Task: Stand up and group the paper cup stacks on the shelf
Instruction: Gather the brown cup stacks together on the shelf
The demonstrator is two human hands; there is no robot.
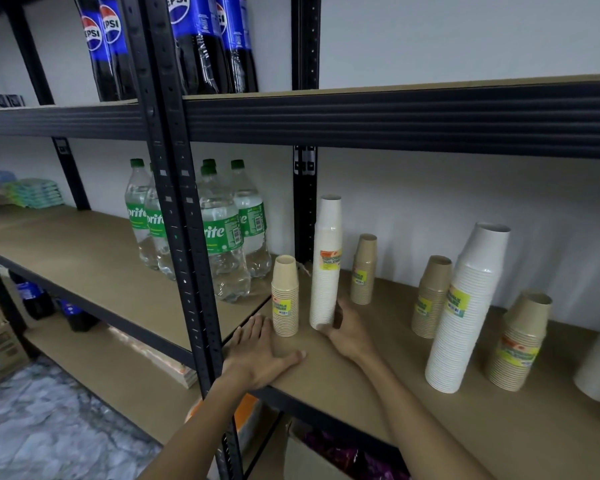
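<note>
Brown board: we log the shelf as fibreboard on a black steel frame, its front edge running from lower centre toward the lower right of the frame.
Open room: we see bare board in front of the stacks at lower right, and a wide gap between the two middle groups of cups.
Left hand: we note it flat on the board at the front edge, fingers spread, fingertips just beside the short brown stack.
Right hand: we note its fingers curled round the base of the tall white stack, which stands upright at centre.
Other stacks: we count a small brown stack behind the tall white one; further right a brown stack, a large white stack leaning slightly, and a brown stack at far right. All stand mouth-down.
Labels: we see yellow-green stickers on each stack; the print is too blurred to read.
Neighbours: we record Sprite bottles at centre left on the same level, and Pepsi bottles on the shelf above, upper left.
</note>
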